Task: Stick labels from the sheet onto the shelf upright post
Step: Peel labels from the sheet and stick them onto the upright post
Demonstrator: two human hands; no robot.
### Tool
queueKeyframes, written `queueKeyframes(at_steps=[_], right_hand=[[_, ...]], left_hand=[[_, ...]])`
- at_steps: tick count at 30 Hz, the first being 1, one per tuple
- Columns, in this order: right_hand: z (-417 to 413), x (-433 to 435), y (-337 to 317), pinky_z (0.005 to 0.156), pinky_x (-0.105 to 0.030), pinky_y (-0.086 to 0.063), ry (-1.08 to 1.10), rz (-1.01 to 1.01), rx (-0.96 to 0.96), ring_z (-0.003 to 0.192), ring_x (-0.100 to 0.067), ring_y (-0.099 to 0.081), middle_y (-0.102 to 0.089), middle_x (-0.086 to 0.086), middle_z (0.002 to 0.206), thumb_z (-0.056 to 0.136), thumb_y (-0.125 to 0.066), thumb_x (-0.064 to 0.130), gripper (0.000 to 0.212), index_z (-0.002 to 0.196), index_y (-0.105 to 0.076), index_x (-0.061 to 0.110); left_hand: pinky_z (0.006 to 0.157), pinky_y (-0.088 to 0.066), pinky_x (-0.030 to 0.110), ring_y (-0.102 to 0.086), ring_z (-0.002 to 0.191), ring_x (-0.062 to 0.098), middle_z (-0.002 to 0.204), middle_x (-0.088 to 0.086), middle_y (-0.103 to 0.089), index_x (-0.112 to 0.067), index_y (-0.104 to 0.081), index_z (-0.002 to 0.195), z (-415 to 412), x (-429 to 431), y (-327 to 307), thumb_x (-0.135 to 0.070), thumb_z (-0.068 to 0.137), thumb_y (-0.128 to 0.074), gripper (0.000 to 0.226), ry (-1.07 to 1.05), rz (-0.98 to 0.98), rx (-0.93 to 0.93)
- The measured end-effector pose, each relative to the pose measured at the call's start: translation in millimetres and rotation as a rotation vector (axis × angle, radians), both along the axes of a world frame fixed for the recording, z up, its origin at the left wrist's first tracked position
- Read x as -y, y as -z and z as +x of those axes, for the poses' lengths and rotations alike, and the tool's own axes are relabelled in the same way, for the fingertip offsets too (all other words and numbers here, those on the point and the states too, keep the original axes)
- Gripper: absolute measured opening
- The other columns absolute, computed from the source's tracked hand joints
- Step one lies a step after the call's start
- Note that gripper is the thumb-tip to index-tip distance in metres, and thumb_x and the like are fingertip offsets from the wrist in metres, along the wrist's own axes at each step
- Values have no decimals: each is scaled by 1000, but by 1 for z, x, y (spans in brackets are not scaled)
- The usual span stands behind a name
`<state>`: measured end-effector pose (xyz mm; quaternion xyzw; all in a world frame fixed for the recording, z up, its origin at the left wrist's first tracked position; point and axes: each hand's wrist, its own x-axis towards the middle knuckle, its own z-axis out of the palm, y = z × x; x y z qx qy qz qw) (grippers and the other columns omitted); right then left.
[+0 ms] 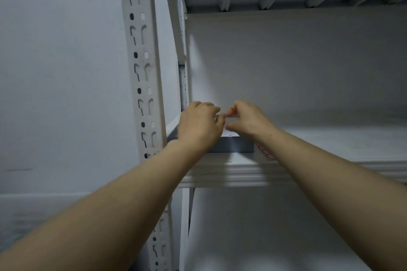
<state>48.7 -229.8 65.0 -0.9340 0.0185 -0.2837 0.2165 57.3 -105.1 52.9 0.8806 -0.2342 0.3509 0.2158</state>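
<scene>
Gripping grey flat label sheet (233,146) with left hand (199,125), pinching its edge with right hand (248,121), on white shelf board (330,138) beside white perforated metal upright post (143,72). Best to peel slowly, keeping sheet pinned.

The shelf upright post (145,68) looks like metal under matt white paint, a little scuffed around its punched slots. The shelf board (330,138) is smooth and white, with a ribbed front edge. On its left front corner lies a grey slab (233,147) with a dull, matt side. The sheet (266,153) beside it looks like thin paper with red print.
</scene>
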Motion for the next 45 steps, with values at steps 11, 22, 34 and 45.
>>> queueKeyframes(at_steps=[11, 22, 34, 45], right_hand=[[-40, -77, 56, 73, -23, -47, -368, 51, 579, 80, -14, -61, -69, -3, 90, 86, -64, 15, 9, 92, -70, 10], [-13, -127, 94, 58, -20, -40, -288, -224, 734, 82, -10, -48, -61, -2, 82, 84, -56, 31, 27, 82, -74, 11], [-4, -135, 94, 53, -21, -37, -143, -517, 1016, 83, -15, -45, -66, -2, 78, 83, -66, 15, 13, 72, -72, 11], [-6, -128, 84, 44, -21, -36, -197, -684, 1008, 68, -20, -59, -66, 3, 76, 73, -75, 5, 14, 72, -72, 19]], left_hand=[[111, -28, 34, -26, 131, 14, 145, 7, -22, -14, -20, 146, -34, -91, 108, -12, 84, -57, 73, 81, -931, -60], [98, -44, 31, -59, 110, 12, 119, 0, -64, -21, -63, 112, -7, -122, 109, -38, 102, -28, 40, 431, -971, -607], [103, -42, 33, -54, 117, 14, 127, 1, -56, -16, -49, 130, 2, -116, 116, -45, 101, -23, 49, 442, -1016, -553], [107, -37, 35, -49, 122, 15, 131, 2, -52, -13, -45, 131, -3, -114, 115, -43, 101, -22, 49, 416, -1017, -572]])
